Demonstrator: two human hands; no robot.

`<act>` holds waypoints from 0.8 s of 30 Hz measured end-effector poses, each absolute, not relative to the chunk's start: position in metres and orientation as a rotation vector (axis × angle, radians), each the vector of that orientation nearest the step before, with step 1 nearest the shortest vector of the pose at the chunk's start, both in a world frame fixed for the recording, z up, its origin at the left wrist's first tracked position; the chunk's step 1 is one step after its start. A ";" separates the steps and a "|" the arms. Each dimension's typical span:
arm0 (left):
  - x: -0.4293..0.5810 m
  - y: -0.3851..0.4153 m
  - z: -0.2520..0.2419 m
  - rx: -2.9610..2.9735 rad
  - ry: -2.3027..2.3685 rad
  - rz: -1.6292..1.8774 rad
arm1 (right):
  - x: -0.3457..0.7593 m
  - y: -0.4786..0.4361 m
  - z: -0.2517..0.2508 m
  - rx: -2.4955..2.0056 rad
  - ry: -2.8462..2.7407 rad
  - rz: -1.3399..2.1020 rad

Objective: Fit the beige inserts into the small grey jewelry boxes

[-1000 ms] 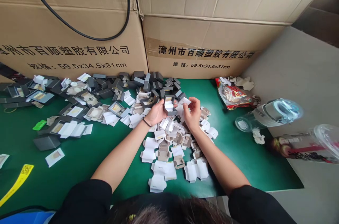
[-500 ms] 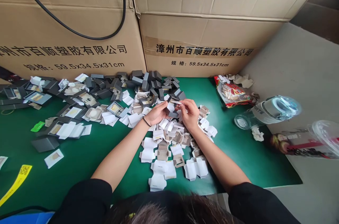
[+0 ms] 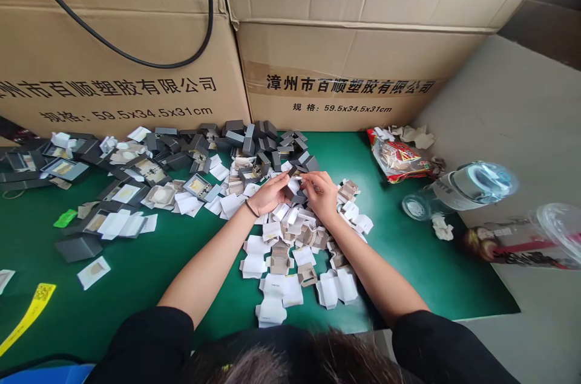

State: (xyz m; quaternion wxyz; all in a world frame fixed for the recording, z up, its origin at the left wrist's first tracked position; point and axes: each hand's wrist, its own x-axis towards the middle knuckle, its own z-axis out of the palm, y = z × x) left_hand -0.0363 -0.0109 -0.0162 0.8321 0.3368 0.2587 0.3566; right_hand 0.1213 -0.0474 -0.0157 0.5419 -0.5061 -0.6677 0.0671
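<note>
My left hand (image 3: 269,195) is closed around a small dark grey box (image 3: 295,193), its opening tilted up. White shows inside the box. At the box's right side, my right hand (image 3: 323,193) pinches a small white card insert, mostly covered by the fingers. Below both hands lies a heap of folded white and grey-brown card inserts (image 3: 280,258). More dark grey boxes (image 3: 236,137) are piled just beyond my hands, some of them open.
The green tabletop (image 3: 394,275) carries open dark boxes with pale inserts (image 3: 149,169) on the left. A red snack bag (image 3: 399,160), a clear bottle (image 3: 447,193) and a plastic cup (image 3: 521,242) stand or lie at right. Large cartons (image 3: 336,51) wall off the back.
My right hand has moved slightly left and down against the dark box, bringing the white insert into its opening. My left hand stays in nearly the same place, holding the box.
</note>
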 end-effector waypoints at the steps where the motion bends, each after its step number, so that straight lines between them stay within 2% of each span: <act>1: -0.036 -0.011 -0.016 0.718 0.554 0.756 | 0.122 -0.047 -0.016 -1.207 -1.599 0.158; 11: -0.036 -0.011 -0.017 0.730 0.550 0.758 | 0.124 -0.046 -0.018 -1.226 -1.617 -0.014; 17: -0.037 -0.012 -0.019 0.715 0.583 0.749 | 0.124 -0.046 -0.019 -1.280 -1.569 0.115; 24: -0.037 -0.014 -0.014 0.652 0.619 0.730 | 0.123 -0.046 -0.017 -1.339 -1.531 0.116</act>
